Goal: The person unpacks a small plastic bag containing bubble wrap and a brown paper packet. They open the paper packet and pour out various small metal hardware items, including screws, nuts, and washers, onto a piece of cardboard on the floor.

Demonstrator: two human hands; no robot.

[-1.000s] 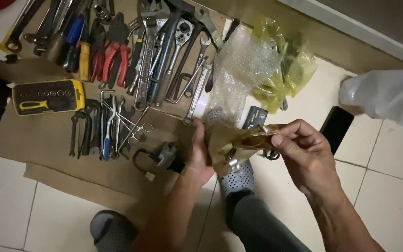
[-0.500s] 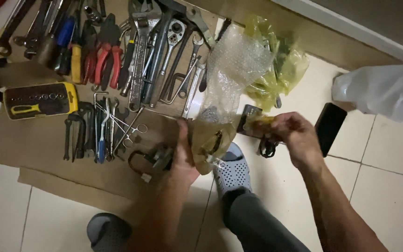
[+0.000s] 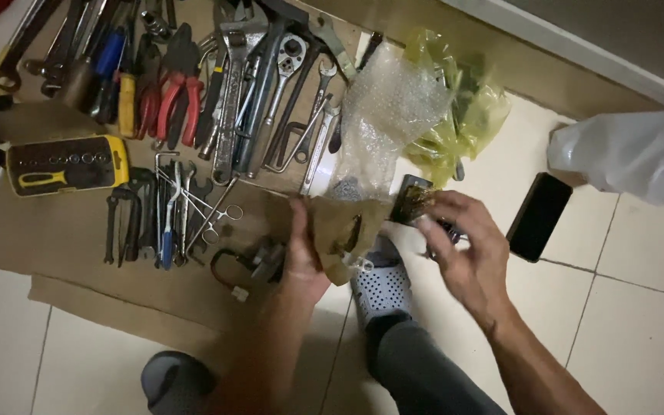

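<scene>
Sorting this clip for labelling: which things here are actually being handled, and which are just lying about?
In hand:
left hand gripping brown wrapping
right hand at small dark object

Lying about:
red-handled pliers
yellow bit case
bubble wrap
yellow bag
phone
white bag

The pliers [image 3: 169, 100] have red grips, the bit case [image 3: 67, 163] is yellow and black, and the bag [image 3: 466, 115] is translucent yellow. The cardboard [image 3: 63, 238] is plain brown – the floor [image 3: 639, 307] cream tile, the phone [image 3: 539, 217] black, the shoe [image 3: 384, 286] pale grey, dotted with holes.

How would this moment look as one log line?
left hand: grips brown bag | right hand: at small dark packet | nearby: bubble wrap, tools on cardboard
</scene>
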